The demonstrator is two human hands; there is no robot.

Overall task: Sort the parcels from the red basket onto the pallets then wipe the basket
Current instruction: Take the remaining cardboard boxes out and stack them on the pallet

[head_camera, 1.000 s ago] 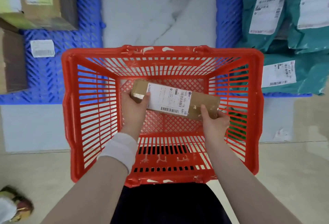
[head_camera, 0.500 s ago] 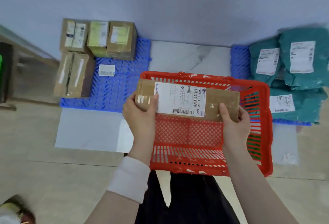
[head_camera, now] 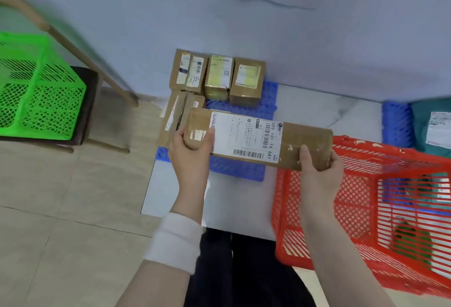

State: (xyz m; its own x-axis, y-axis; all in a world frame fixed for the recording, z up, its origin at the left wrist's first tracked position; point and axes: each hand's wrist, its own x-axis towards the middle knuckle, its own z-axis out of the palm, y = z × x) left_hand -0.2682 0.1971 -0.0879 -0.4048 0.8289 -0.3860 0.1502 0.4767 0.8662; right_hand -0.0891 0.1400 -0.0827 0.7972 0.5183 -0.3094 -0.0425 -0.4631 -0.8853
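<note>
Above the left blue pallet (head_camera: 236, 170), the left hand (head_camera: 190, 150) and right hand (head_camera: 319, 172) each clasp one end of a long cardboard parcel (head_camera: 295, 138), label up, both grips closed round it. Its right end overlaps the red basket (head_camera: 361, 184) rim. Smaller cardboard boxes (head_camera: 219, 77) stand on that pallet behind.

parcel sorting room, labelled boxes (head_camera: 219, 77), pallets (head_camera: 268, 97)

One wide-angle camera on the person's head looks forward and steeply down, close over the box (head_camera: 258, 141), facing the far wall (head_camera: 122, 26), tiled floor (head_camera: 61, 209) near and left.
</note>
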